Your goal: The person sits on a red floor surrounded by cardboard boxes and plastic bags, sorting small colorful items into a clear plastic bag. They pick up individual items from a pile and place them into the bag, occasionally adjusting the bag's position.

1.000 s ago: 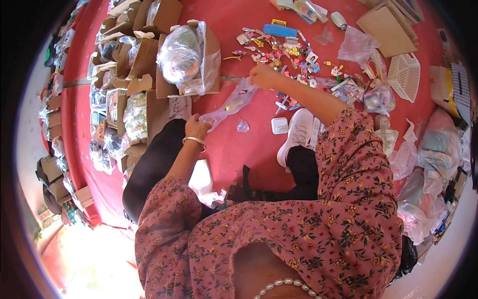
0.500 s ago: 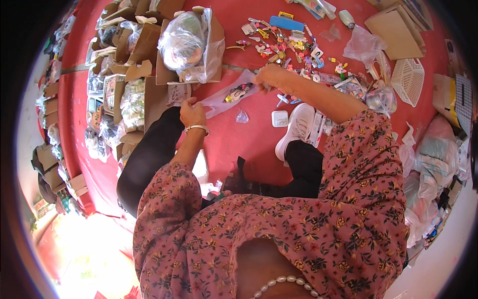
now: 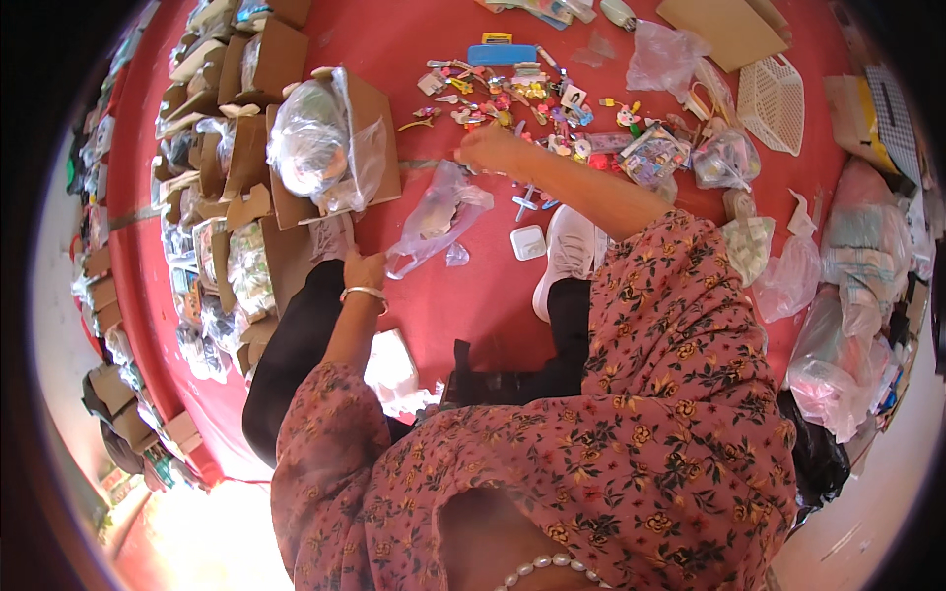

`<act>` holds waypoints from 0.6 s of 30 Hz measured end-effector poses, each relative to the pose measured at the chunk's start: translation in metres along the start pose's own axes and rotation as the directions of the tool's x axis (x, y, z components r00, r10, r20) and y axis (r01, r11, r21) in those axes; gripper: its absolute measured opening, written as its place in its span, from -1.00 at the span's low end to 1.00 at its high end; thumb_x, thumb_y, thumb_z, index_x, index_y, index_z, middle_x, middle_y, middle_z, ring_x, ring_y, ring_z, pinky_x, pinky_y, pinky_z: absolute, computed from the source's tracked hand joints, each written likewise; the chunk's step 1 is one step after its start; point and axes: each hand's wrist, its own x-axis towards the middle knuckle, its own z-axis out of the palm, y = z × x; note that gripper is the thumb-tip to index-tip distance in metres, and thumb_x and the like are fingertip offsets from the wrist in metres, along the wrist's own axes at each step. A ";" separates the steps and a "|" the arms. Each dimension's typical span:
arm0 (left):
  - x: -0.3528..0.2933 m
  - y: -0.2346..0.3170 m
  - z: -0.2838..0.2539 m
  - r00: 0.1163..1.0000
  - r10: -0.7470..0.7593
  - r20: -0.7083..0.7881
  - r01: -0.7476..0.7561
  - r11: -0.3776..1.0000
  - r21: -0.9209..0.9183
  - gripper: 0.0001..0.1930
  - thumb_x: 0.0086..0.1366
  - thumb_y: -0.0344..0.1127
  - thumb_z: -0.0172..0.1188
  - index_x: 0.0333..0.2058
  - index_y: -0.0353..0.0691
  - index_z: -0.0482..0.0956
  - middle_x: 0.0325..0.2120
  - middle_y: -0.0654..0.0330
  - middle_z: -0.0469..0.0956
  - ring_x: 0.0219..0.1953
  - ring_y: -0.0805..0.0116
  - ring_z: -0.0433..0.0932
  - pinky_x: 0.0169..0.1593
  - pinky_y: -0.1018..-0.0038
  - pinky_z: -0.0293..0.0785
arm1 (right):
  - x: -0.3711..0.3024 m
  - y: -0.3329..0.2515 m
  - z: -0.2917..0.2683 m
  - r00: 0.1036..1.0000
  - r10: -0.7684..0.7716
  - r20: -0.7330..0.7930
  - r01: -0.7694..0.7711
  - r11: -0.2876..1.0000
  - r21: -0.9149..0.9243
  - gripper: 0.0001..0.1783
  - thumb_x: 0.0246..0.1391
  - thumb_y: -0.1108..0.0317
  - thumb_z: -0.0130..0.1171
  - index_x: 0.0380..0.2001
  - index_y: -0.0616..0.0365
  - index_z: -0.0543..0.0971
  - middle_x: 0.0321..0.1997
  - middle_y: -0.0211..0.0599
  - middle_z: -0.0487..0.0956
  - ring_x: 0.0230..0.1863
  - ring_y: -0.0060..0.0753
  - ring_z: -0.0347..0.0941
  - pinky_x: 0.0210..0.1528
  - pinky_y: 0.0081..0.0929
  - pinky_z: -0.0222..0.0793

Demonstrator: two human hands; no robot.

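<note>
My left hand (image 3: 367, 268) pinches one end of a clear plastic bag (image 3: 463, 204), which spreads out to the right over the red floor. Something pale shows inside the bag, but its kind is unclear. My right hand (image 3: 488, 150) is at the near left edge of a pile of colourful hair clips (image 3: 522, 94), apart from the bag. Its fingers point down and are partly hidden, so I cannot see whether they hold anything. A small clear scrap of plastic (image 3: 457, 254) and a white square case (image 3: 528, 242) lie between the bag and my right shoe (image 3: 569, 251).
Cardboard boxes stand at the left, the nearest holding a bulging plastic bag (image 3: 311, 138). Behind the clips lies a blue case (image 3: 502, 54). A white plastic basket (image 3: 772, 103), a cardboard piece (image 3: 724, 30) and several filled bags stand to the right.
My right hand has let go of the bag's far end and moved left toward the clips. The stretched bag has gone slack. The whole view has shifted.
</note>
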 end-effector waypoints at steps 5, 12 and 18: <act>-0.058 0.059 -0.060 0.966 0.019 0.258 0.045 0.969 -0.243 -0.36 0.00 -0.35 0.08 0.10 -0.22 0.11 0.03 0.06 0.20 -0.01 0.26 0.26 -0.11 0.35 0.27 | 0.024 0.011 -0.053 0.952 -0.141 -0.273 0.040 0.938 -0.343 -0.74 -0.14 0.22 0.07 -0.47 0.21 0.55 -0.44 -0.20 0.53 -0.39 -0.29 0.45 -0.37 -0.35 0.35; -0.124 0.143 -0.113 0.837 0.392 0.383 -0.302 0.913 -0.273 -0.62 0.11 -0.37 0.00 -0.05 -0.31 0.33 -0.31 0.19 0.48 -0.27 0.45 0.45 -0.19 0.59 0.33 | 0.026 0.047 -0.030 0.952 -0.301 -0.057 0.123 0.548 -0.827 -0.84 -0.20 0.37 0.04 -0.48 0.15 0.54 -0.40 -0.10 0.52 -0.32 -0.06 0.47 -0.30 -0.18 0.39; -0.123 0.148 -0.072 0.548 0.727 0.412 -0.836 0.458 0.303 -0.58 0.02 -0.49 0.06 -0.06 -0.21 0.34 -0.36 0.15 0.48 -0.37 0.35 0.48 -0.34 0.49 0.40 | 0.048 0.039 -0.015 0.916 -0.400 0.025 0.237 0.489 -0.840 -0.80 -0.16 0.44 0.00 -0.39 0.14 0.52 -0.38 -0.10 0.49 -0.30 -0.07 0.47 -0.36 -0.18 0.41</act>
